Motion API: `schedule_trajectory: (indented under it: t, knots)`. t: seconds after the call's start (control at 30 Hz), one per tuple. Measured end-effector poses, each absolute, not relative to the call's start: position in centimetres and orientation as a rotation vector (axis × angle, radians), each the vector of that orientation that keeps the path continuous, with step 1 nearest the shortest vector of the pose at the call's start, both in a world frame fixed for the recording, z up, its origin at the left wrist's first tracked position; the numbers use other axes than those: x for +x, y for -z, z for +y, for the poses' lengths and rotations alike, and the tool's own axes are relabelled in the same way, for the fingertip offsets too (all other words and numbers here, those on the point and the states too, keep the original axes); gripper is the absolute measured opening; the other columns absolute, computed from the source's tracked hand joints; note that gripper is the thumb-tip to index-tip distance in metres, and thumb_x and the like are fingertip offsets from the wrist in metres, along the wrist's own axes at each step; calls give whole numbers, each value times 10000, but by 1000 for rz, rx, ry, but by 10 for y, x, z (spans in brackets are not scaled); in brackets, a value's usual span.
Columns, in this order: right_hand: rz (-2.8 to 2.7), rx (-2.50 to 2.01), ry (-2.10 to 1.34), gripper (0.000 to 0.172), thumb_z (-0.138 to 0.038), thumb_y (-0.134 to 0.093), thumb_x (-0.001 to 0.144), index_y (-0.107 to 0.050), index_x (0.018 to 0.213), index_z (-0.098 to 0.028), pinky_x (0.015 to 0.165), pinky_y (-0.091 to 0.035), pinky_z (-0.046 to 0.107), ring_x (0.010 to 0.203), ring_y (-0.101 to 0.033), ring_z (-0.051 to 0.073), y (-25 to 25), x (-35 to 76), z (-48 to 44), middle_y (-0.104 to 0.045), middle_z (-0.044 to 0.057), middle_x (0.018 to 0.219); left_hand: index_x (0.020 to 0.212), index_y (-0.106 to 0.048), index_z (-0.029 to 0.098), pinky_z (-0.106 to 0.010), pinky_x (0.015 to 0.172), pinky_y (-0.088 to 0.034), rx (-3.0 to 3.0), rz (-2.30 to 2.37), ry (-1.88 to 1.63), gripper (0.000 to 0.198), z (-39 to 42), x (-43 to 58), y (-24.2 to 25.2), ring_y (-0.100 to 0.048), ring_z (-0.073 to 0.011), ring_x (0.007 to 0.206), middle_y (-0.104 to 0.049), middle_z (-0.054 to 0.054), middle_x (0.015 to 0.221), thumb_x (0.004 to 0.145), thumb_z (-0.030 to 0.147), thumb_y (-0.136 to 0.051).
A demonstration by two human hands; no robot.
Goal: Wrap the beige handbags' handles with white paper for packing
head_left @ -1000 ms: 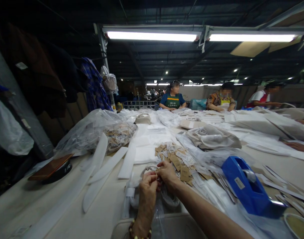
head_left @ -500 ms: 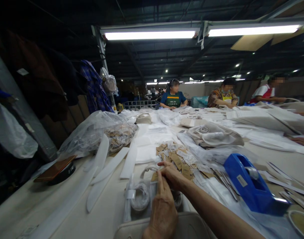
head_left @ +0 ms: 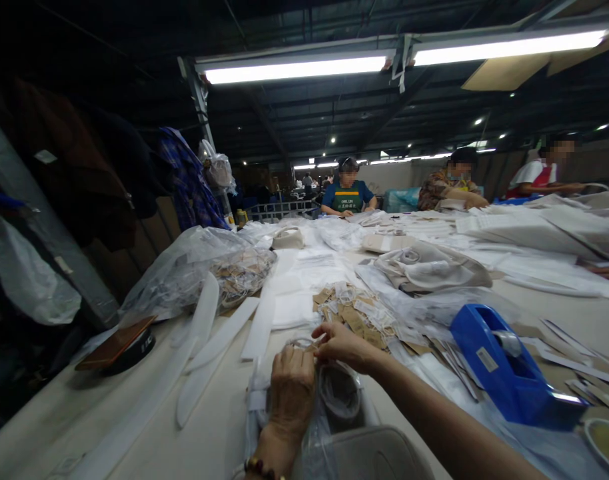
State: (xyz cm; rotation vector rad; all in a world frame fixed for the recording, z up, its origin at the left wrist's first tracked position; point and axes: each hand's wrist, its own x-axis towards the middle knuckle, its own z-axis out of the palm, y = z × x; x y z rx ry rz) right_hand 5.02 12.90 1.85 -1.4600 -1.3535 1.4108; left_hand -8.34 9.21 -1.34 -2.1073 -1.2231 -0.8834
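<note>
Clear crinkly plastic bag (head_left: 337, 395), well left of the blue plastic tape dispenser (head_left: 504, 377): left hand (head_left: 290, 388) grips it, right hand (head_left: 343, 347) pinches its top edge; bare beige tabletop (head_left: 214, 430) lies farther left.

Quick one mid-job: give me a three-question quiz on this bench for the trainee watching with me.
1. True or false: the blue tape dispenser sits on the person's left side.
2. What is the left hand gripping? A) scissors B) a clear plastic bag C) a stapler
3. Fill in: just beyond the right hand lies a heap of brown paper ____.
Key: 1 false, it is on the right. 2 B. 3 tags.
</note>
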Motion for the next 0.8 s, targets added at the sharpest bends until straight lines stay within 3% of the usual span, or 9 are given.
schedule_trajectory:
  t: [0.1,0.23,0.43,0.57,0.67,0.8]
  knots:
    - [-1489,-1558,-1183,65,-145,-648,772,-587,789,-129,613,-466,260,612,-557,109,-16,60,143,-580,-33,679,599,-532,187,-332,578,-325,-2078,-1231,890,266,91,-86,18,-473,-237,623,-535,-36,588,744,-31,-479]
    - [-1628,-1607,-900,95,-216,-614,844,-602,787,-140,799,-469,336,829,-582,144,-10,62,149,-616,5,843,578,-501,195,-324,591,-306,-2062,-1213,899,292,81,-89,18,-447,-227,616,-512,-34,580,747,-36,-443]
    - [-1702,-1585,-763,102,-191,-628,817,-599,732,-143,777,-447,327,732,-574,137,4,58,146,-593,-20,711,608,-507,197,-325,586,-314,-2046,-1241,955,326,64,-96,20,-440,-215,604,-506,-36,584,804,-12,-352]
    - [-1642,-1516,-684,167,-109,-489,842,-625,755,-154,757,-421,316,704,-558,157,11,58,143,-584,8,678,803,-559,153,-315,646,-390,-2026,-1086,1147,231,56,-105,29,-512,-196,676,-586,-47,676,826,-10,-396]
    - [-1643,-1399,-652,250,-44,-453,783,-658,811,-184,825,-401,306,834,-561,180,9,59,137,-629,47,821,919,-562,160,-324,698,-430,-2057,-1032,1192,244,50,-111,39,-561,-197,730,-631,-56,750,813,-17,-432]
    - [-1813,-1154,-778,373,39,-527,595,-702,773,-238,902,-382,293,940,-553,190,-1,61,120,-659,12,889,973,-568,153,-316,715,-457,-2069,-984,1261,249,46,-114,47,-596,-196,752,-649,-73,790,821,9,-433]
